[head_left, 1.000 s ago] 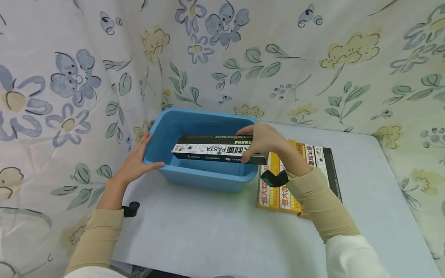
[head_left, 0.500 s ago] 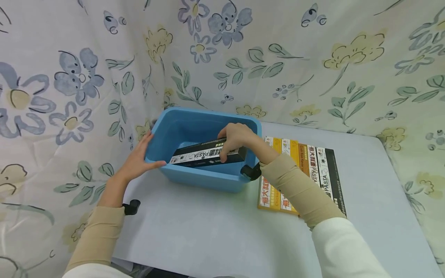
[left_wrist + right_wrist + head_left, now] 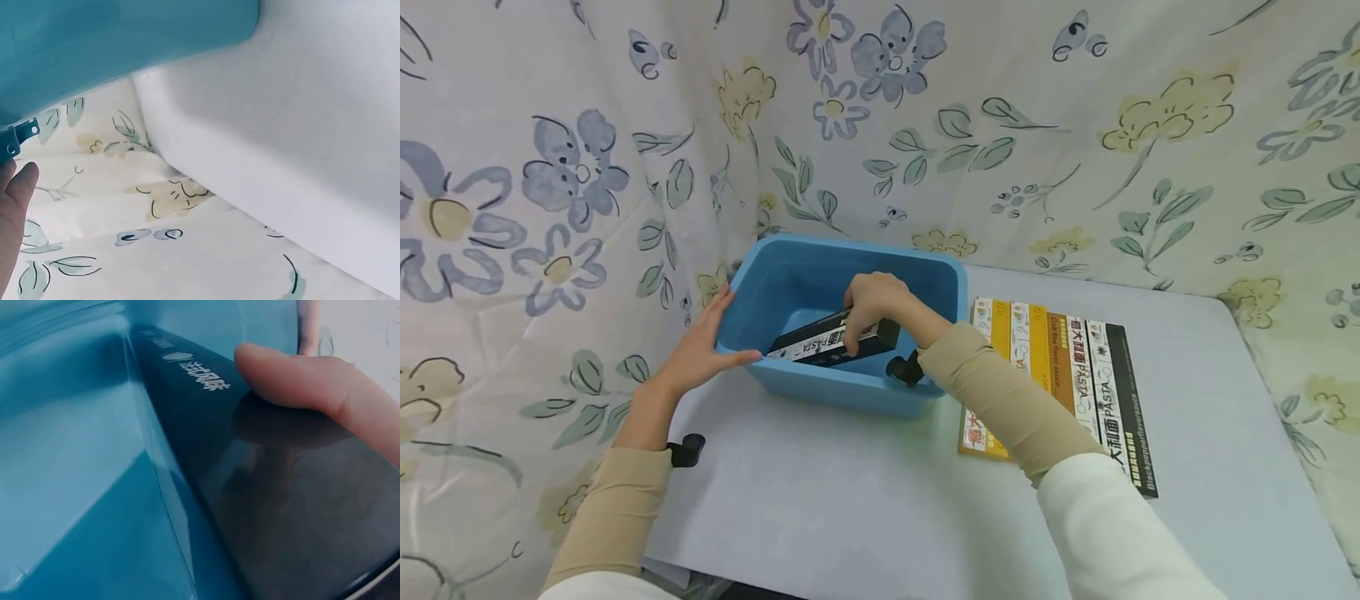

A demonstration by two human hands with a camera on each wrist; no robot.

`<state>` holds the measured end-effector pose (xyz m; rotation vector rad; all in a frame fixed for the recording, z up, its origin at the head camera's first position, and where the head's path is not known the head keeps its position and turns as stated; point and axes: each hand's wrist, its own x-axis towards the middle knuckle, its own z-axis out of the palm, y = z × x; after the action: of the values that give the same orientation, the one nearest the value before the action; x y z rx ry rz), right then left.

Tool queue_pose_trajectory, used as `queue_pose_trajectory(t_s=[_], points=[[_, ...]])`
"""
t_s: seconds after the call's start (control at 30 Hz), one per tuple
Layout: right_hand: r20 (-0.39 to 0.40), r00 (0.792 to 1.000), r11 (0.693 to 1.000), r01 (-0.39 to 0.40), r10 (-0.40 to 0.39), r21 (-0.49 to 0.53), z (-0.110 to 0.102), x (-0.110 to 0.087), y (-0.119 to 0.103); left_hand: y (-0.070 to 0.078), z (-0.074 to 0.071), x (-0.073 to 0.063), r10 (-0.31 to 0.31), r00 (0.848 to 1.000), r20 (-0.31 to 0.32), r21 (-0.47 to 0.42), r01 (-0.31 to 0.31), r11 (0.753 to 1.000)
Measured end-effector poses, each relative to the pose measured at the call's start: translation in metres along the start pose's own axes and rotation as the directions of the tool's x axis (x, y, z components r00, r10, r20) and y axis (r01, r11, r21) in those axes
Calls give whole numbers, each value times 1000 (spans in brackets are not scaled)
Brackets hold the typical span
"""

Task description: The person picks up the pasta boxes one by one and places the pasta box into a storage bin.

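In the head view my right hand (image 3: 872, 308) reaches inside the blue plastic tub (image 3: 842, 398) and grips a black-and-white pasta box (image 3: 820, 343). The box lies tilted, its left end low by the tub's front left corner and its right end raised. In the right wrist view my thumb presses the black side of the pasta box (image 3: 206, 444). My left hand (image 3: 696, 350) spans the tub's left front corner, its fingers fairly straight along the left side and the thumb at the front rim. The left wrist view shows fingertips by a blue handle fitting (image 3: 15, 139).
Right of the tub, several pasta boxes (image 3: 1060, 350) in yellow, brown and black lie side by side on the white table (image 3: 850, 500). My right forearm covers part of them. A floral curtain (image 3: 880, 100) hangs close behind and at the left.
My right hand has carried the black-and-white pasta box left and down into the tub, and its left end has dropped. My left hand has stayed at the tub's corner.
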<state>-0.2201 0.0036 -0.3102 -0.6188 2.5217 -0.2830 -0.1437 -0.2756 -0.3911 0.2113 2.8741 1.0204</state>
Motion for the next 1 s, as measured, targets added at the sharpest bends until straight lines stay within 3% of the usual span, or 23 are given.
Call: queue_pose_trajectory(t_s=[0.27,0.43,0.57,0.63,0.73,1.0], points=[[6,1000,994,-23,24,-104,4,6,-17,-1,3,0,15,1000,4,-8,-15,1000],[86,996,993,47,-38,-112,4,7,-10,-4,2,1,25,1000,-5,-4,-25,1000],[235,966,988,134,-111,-81,4,7,2,-5,1,0,23,1000,-8,-6,-23,1000],[312,944,989,133,-107,-65,6,6,7,-4,1,0,21,1000,-6,-7,-21,1000],[370,926,990,115,-78,-79,7,4,12,-3,0,0,17,1000,-4,-5,-17,1000],[294,950,984,145,-109,-103,4,-6,20,-1,1,-1,11,1000,-7,-10,-11,1000]])
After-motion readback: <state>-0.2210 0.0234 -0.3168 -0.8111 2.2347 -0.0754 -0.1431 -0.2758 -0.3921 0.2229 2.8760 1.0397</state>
